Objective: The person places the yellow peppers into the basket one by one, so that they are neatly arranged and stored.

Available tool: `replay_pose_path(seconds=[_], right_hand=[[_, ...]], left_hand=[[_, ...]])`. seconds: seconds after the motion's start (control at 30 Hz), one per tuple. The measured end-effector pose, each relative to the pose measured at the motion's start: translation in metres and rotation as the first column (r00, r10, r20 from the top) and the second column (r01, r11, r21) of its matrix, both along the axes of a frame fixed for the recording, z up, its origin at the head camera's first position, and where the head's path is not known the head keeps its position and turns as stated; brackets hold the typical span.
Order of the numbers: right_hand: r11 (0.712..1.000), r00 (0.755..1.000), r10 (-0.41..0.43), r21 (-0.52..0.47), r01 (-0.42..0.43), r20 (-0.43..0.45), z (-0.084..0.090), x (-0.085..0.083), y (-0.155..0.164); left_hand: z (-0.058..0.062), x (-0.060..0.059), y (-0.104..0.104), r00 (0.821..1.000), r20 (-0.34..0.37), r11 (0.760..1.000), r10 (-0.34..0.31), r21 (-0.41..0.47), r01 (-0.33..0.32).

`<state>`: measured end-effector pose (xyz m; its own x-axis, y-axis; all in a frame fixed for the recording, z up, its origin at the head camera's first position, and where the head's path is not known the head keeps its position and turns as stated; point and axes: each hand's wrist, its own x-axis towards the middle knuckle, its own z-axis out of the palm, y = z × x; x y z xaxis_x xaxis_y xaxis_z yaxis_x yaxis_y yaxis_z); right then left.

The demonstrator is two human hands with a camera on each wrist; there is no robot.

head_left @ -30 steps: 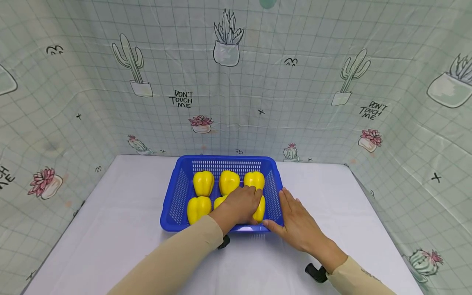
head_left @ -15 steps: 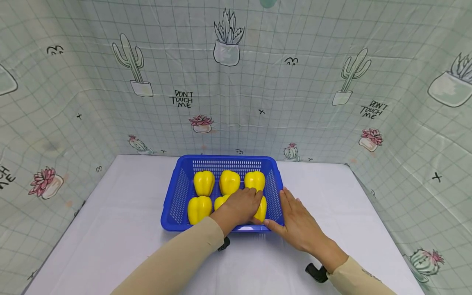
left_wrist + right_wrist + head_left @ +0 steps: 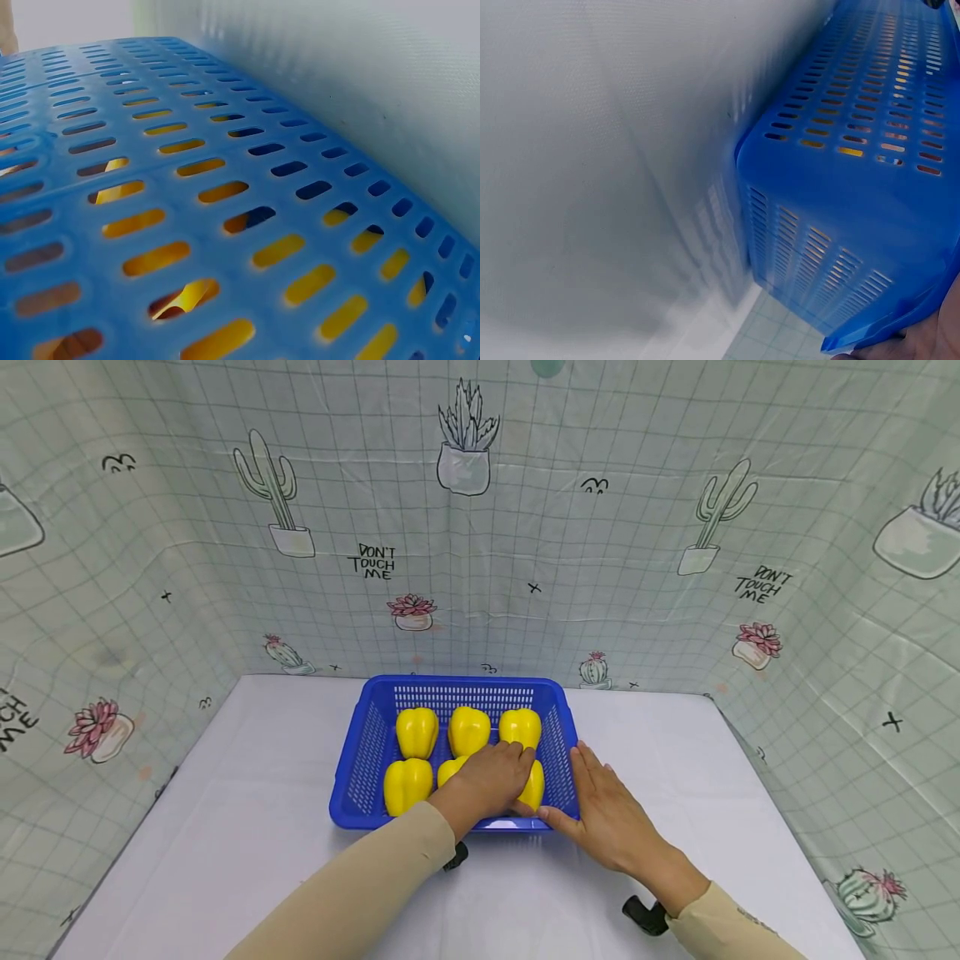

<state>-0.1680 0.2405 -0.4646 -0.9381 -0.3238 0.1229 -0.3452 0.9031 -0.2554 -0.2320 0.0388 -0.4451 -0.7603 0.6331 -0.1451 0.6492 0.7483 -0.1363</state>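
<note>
A blue slotted basket (image 3: 360, 752) stands mid-table with several yellow bell peppers in two rows, such as the front-left pepper (image 3: 407, 783) and the back-middle pepper (image 3: 468, 729). My left hand (image 3: 491, 777) reaches into the basket, its fingers curled over the front-right pepper (image 3: 535, 785), which is mostly hidden. My right hand (image 3: 607, 814) lies flat against the outside of the basket's right wall, fingers straight, thumb at the front corner. In the left wrist view the basket wall (image 3: 187, 187) fills the frame, yellow showing through the slots. The right wrist view shows the basket (image 3: 855, 187) from outside.
The basket stands on a white table (image 3: 225, 827). A cactus-print curtain (image 3: 480, 527) closes off the back and both sides. Black camera mounts (image 3: 643, 914) sit under both wrists.
</note>
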Motion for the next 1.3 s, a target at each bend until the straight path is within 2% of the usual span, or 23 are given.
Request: replay_pose_path(seconds=[0.43, 0.73, 0.9, 1.07, 1.17, 1.3], right_hand=[[1.0, 1.0, 0.008, -0.003, -0.008, 0.004, 0.0, -0.004, 0.0], [1.0, 1.0, 0.001, 0.013, -0.001, 0.014, 0.002, -0.006, 0.001], [1.0, 1.0, -0.013, 0.022, 0.012, 0.021, 0.004, -0.008, 0.002], [0.999, 0.999, -0.025, 0.027, 0.024, 0.029, 0.005, -0.008, 0.005], [0.999, 0.999, -0.037, 0.025, 0.036, 0.026, 0.006, -0.008, 0.007], [0.998, 0.998, -0.062, 0.002, 0.062, -0.001, 0.006, -0.011, 0.016]], left_hand=[[0.001, -0.002, -0.005, 1.0, -0.026, 0.999, -0.002, 0.032, 0.003], [0.009, 0.004, -0.024, 0.997, -0.007, 0.983, 0.071, 0.168, -0.069], [0.016, 0.014, -0.047, 0.994, -0.04, 0.968, 0.102, 0.233, -0.09], [0.018, 0.027, -0.083, 0.983, -0.06, 0.944, 0.171, 0.294, -0.147], [0.017, 0.034, -0.112, 0.97, -0.074, 0.922, 0.231, 0.336, -0.194], [0.014, 0.044, -0.152, 0.939, -0.109, 0.885, 0.326, 0.384, -0.263]])
